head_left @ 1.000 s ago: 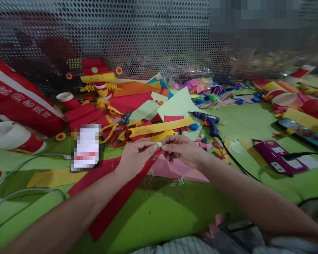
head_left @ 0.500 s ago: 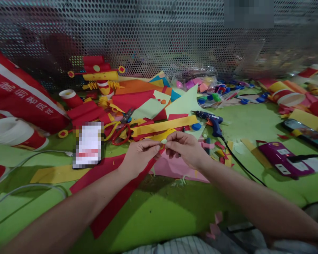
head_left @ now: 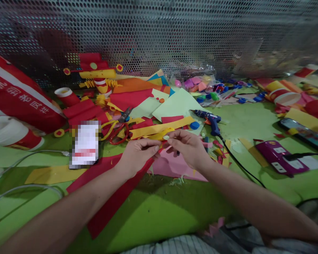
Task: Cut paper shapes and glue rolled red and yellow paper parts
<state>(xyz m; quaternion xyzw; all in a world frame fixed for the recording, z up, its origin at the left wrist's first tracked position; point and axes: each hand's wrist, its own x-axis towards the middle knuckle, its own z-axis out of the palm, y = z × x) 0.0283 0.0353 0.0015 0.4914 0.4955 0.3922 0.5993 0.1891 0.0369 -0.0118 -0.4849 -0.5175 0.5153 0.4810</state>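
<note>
My right hand (head_left: 187, 146) is closed in a pinch, with a small pale green paper disc (head_left: 166, 137) at its thumb and fingertips. Close beside it, my left hand (head_left: 139, 153) is also pinched; whatever lies between its fingers is too small to name, though a bit of yellow-orange shows at the tips. The fingertips of the two hands are nearly touching. Beneath them lie a pink paper sheet (head_left: 172, 164) and a long dark red strip (head_left: 108, 201). Just beyond is a crinkled yellow paper piece (head_left: 159, 134).
Red-handled scissors (head_left: 119, 135) lie left of centre. A blue glue gun (head_left: 212, 120), its cord trailing, rests to the right near a purple power strip (head_left: 281, 157). A phone (head_left: 84, 144) is at left. Behind stands a decorated paper-cup figure (head_left: 98, 72) before perforated metal mesh (head_left: 159, 35).
The pale disc has shifted slightly right, away from my left fingertips, and shows flatter at my right fingers. The camera view has turned slightly right.
</note>
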